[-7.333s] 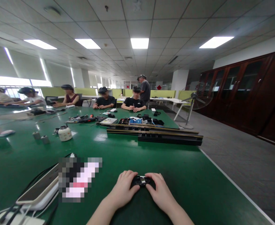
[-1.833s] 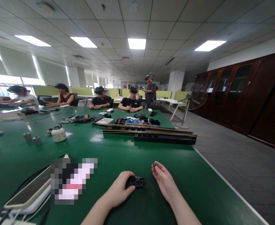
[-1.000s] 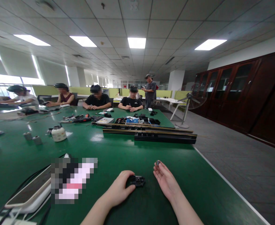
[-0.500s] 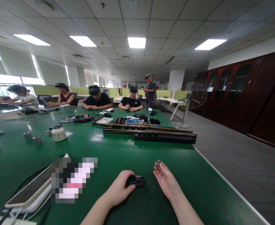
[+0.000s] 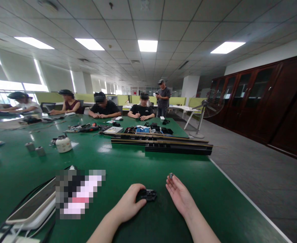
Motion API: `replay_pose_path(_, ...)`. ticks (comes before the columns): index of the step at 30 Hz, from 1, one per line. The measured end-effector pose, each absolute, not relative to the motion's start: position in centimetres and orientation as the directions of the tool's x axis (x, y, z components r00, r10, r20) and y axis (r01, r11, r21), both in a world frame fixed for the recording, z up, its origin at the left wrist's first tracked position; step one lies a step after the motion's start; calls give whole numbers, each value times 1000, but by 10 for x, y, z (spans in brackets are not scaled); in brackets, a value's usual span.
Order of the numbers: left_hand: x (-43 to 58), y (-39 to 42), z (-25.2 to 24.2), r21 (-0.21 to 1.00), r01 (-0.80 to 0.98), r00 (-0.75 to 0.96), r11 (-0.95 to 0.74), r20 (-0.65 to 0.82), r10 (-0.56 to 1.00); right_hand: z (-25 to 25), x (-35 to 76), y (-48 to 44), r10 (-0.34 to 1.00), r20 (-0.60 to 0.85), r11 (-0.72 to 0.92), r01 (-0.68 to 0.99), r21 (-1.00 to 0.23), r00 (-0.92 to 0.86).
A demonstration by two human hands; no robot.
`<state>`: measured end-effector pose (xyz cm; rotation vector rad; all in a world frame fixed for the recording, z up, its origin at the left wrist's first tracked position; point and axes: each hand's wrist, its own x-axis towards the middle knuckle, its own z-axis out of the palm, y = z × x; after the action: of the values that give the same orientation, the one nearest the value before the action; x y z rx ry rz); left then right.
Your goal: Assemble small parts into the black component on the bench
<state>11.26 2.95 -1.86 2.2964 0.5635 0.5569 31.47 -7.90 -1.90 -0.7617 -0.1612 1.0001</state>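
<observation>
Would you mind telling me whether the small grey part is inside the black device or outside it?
Outside: the right hand holds the small grey part at its fingertips, apart from the black device in the left hand.

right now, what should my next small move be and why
Perhaps bring the small part in the right hand closer to the black device: the two are apart, and the left hand grips only one end, leaving the other exposed.
</observation>
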Motion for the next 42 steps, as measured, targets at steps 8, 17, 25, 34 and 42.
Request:
replay_pose_path(8, 112, 29, -19, 711, 230, 810, -664, 238, 536, -20, 315, -79, 796, -199, 292, -650, -702, 572)
replay_pose_path(17, 113, 31, -22, 717, 224, 811, -660, 239, 535, -18, 314, -79, 804, -225, 296, -699, -651, 550)
replay_pose_path(25, 112, 30, -21, 714, 226, 811, -662, 239, 535, -18, 314, -79, 792, -217, 304, -677, -670, 570)
replay_pose_path(34, 112, 30, -21, 716, 227, 815, -660, 231, 532, -16, 309, -79, 776, -175, 310, -608, -731, 606)
replay_pose_path(42, 112, 31, -21, 711, 202, 818, -673, 255, 515, -6, 292, -77, 752, -78, 216, -358, -908, 654)
